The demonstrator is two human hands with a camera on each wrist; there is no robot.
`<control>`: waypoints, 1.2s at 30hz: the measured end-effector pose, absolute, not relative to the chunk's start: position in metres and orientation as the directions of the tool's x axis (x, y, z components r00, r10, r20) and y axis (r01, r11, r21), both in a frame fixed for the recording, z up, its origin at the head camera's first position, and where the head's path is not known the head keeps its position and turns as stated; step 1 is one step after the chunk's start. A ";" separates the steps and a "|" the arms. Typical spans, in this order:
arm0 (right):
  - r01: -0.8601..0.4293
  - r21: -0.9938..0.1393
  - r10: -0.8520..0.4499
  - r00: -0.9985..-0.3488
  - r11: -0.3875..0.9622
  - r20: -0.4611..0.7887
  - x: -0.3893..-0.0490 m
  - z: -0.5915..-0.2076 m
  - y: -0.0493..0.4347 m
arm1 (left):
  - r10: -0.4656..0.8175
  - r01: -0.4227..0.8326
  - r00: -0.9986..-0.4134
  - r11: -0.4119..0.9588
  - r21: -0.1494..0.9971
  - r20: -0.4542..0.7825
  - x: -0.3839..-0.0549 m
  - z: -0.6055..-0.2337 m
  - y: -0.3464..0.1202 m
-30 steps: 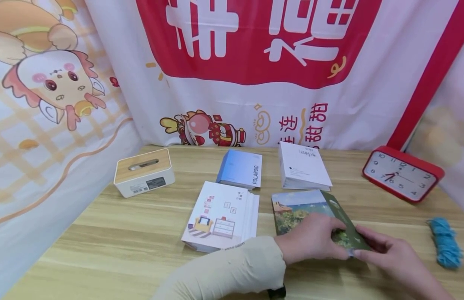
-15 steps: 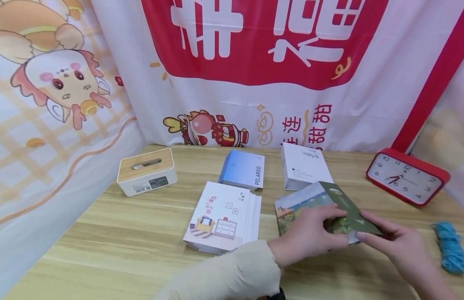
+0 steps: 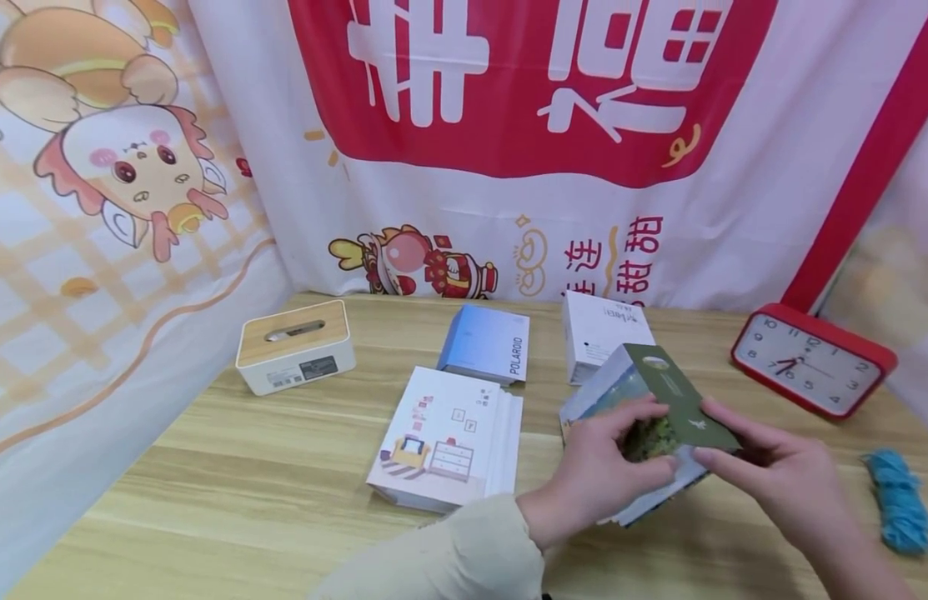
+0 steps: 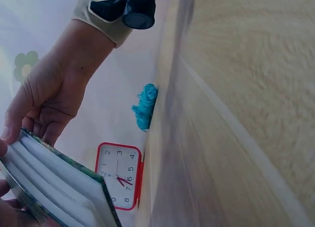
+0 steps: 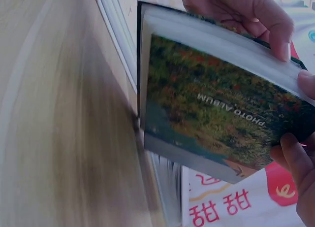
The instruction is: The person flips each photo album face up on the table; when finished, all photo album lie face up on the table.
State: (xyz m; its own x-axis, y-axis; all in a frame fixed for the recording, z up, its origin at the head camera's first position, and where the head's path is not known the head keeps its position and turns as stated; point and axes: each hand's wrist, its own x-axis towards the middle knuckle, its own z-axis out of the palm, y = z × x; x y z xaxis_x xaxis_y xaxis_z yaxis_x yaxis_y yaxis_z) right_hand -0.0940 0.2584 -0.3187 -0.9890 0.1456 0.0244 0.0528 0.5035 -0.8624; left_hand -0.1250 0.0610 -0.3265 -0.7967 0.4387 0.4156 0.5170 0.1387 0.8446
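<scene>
A photo album (image 3: pixel 677 375) with a green spine and a painted landscape cover is tilted up above the right half of the table. My left hand (image 3: pixel 602 458) grips its cover side, thumb and fingers spread over the picture. At the spine's near end, my right hand (image 3: pixel 779 475) pinches the album between thumb and fingers. The words PHOTO ALBUM are legible on the cover (image 5: pixel 211 99) in the right wrist view. White page edges (image 4: pixel 59 178) show between the covers in the left wrist view. Whether a corner still touches the table cannot be told.
A white illustrated album (image 3: pixel 441 437), a blue POLAROID album (image 3: pixel 486 342) and a white album (image 3: pixel 599 325) lie around it. A wood-topped tissue box (image 3: pixel 294 350) stands back left. On the right are a red clock (image 3: pixel 812 358) and blue yarn (image 3: pixel 899 500).
The photo album has been tipped up from lying nearly flat, its spine rising and its pages coming into view. Both hands have moved left with it and kept their hold.
</scene>
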 end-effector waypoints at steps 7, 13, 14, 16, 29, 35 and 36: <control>-0.135 -0.802 0.090 -0.969 0.582 0.228 -0.092 -0.317 0.241 | 0.363 0.400 -0.842 -0.075 0.913 0.399 -0.119 -0.330 0.056; -0.319 -0.737 0.016 -0.913 0.596 0.408 -0.087 -0.320 0.229 | 0.317 0.331 -0.868 -0.205 0.921 0.382 -0.115 -0.335 0.049; -0.341 -0.735 0.006 -0.905 0.587 0.424 -0.086 -0.320 0.227 | 0.311 0.321 -0.871 -0.225 0.920 0.380 -0.114 -0.336 0.048; -0.361 -0.741 -0.008 -0.901 0.566 0.433 -0.085 -0.321 0.224 | 0.304 0.309 -0.875 -0.251 0.917 0.378 -0.113 -0.339 0.045; -0.404 -0.756 -0.025 -0.889 0.514 0.458 -0.078 -0.328 0.205 | 0.326 0.268 -0.870 -0.317 0.910 0.370 -0.105 -0.354 0.028; -0.434 -0.727 -0.029 -0.868 0.531 0.496 -0.079 -0.329 0.196 | 0.357 0.273 -0.860 -0.281 0.920 0.365 -0.106 -0.353 0.019; -0.428 -0.727 -0.028 -0.870 0.538 0.492 -0.079 -0.328 0.195 | 0.363 0.284 -0.856 -0.264 0.922 0.368 -0.107 -0.352 0.017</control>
State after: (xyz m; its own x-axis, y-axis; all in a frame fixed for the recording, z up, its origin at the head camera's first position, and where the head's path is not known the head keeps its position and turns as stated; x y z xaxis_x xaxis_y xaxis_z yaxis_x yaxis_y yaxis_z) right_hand -0.0787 0.1951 -0.3282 -0.8702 -0.0278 0.4918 -0.4278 0.5376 -0.7266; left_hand -0.1070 0.0171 -0.3521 -0.8561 0.3632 0.3676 0.2840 -0.2637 0.9219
